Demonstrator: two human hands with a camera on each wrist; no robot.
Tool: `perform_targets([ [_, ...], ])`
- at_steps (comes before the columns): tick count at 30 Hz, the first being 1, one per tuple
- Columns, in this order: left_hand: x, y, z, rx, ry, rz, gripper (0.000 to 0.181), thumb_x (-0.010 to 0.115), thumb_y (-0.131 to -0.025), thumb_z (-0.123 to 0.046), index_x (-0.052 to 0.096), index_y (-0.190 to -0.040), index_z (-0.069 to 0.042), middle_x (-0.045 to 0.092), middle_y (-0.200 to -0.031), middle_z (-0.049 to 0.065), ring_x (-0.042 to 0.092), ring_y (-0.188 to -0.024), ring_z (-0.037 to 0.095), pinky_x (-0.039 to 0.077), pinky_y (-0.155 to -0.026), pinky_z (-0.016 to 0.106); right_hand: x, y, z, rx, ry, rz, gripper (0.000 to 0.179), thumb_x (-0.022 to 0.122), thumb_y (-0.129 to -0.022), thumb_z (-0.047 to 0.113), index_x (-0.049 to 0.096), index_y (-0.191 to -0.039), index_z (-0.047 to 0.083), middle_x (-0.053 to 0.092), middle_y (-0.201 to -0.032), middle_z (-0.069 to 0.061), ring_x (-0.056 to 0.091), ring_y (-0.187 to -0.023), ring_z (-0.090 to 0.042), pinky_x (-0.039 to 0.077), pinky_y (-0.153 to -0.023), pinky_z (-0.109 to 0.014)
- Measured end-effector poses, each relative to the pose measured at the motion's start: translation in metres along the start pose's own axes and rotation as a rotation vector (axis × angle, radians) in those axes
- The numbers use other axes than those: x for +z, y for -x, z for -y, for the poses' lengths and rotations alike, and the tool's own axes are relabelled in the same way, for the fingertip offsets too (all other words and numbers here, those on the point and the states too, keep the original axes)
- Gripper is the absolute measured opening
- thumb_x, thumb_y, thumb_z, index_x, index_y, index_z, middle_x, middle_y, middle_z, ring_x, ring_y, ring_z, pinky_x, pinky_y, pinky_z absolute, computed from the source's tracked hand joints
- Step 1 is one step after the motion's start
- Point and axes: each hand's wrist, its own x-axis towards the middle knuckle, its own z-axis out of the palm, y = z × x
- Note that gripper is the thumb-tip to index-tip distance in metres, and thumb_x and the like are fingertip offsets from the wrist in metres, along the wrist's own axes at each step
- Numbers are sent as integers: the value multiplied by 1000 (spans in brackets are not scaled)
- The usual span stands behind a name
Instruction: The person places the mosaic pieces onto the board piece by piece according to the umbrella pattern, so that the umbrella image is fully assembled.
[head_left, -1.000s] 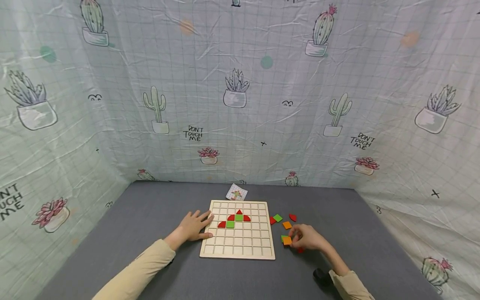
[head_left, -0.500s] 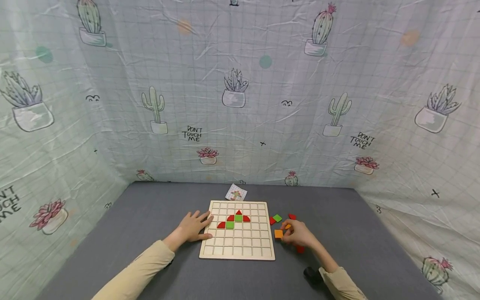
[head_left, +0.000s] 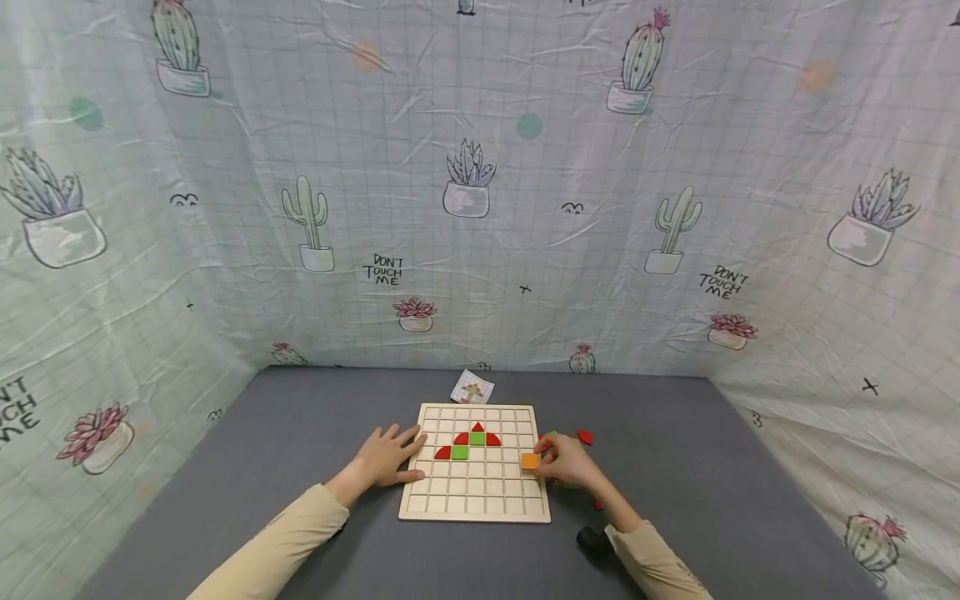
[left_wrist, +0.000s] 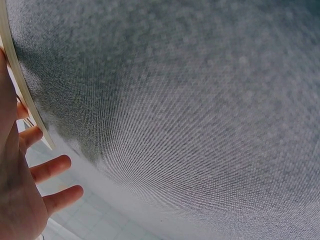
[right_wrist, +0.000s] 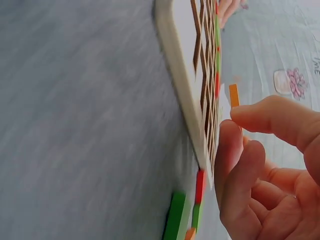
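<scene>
A square wooden grid board lies on the grey table. Near its upper middle sit red and green tiles, among them a green square tile and a red triangular tile. My left hand rests with spread fingers on the board's left edge. Over the right edge of the board, my right hand pinches an orange square tile between thumb and fingers. In the right wrist view that orange tile is seen edge-on, held above the board.
Loose tiles lie right of the board, partly hidden by the right hand, including a red piece and a green tile. A small pattern card lies behind the board. A printed cactus curtain stands behind the table.
My right hand has picked the orange square tile from the loose tiles and carried it left and slightly up to the board's right edge. The left hand has stayed in place.
</scene>
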Motion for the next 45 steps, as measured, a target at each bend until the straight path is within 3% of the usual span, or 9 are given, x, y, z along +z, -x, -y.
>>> perform_targets([
  [7, -2, 2, -2, 0, 8, -5, 64, 45, -85, -55, 41, -135, -16, 40, -139, 7, 40, -122, 35, 36, -94, 52, 15, -14, 11, -24, -37, -13, 25, 65, -69, -3, 57, -93, -4, 62, -62, -9, 48, -42, -12, 40, -40, -21],
  [21, 0, 0, -1, 2, -1, -9, 65, 45, -84, -56, 40, -135, -16, 40, -139, 6, 40, -122, 35, 36, -93, 52, 40, -36, 30, 59, -152, -30, 26, 67, -72, 2, 55, -95, -3, 62, -65, -7, 50, -45, -11, 42, -43, -22],
  [26, 0, 0, -1, 4, 4, -9, 65, 45, -85, -56, 40, -136, -15, 40, -139, 7, 40, -122, 35, 36, -92, 52, 47, -43, 34, 81, -140, -35, 25, 67, -70, 2, 55, -92, -1, 55, -58, -2, 43, -41, -10, 39, -42, -20],
  [32, -5, 4, -3, 6, 39, 3, 64, 47, -85, -52, 40, -135, -14, 39, -140, 8, 40, -124, 37, 34, -96, 53, 54, -50, 38, 107, -86, -74, 25, 66, -69, 1, 58, -92, 1, 56, -54, -1, 47, -43, -8, 40, -40, -19],
  [45, -5, 5, -2, 4, 40, 17, 64, 46, -86, -52, 39, -136, -13, 38, -140, 9, 39, -124, 37, 33, -96, 54, 61, -57, 41, 129, -23, -94, 24, 72, -67, 4, 60, -89, 4, 56, -60, -4, 50, -43, -9, 44, -40, -20],
])
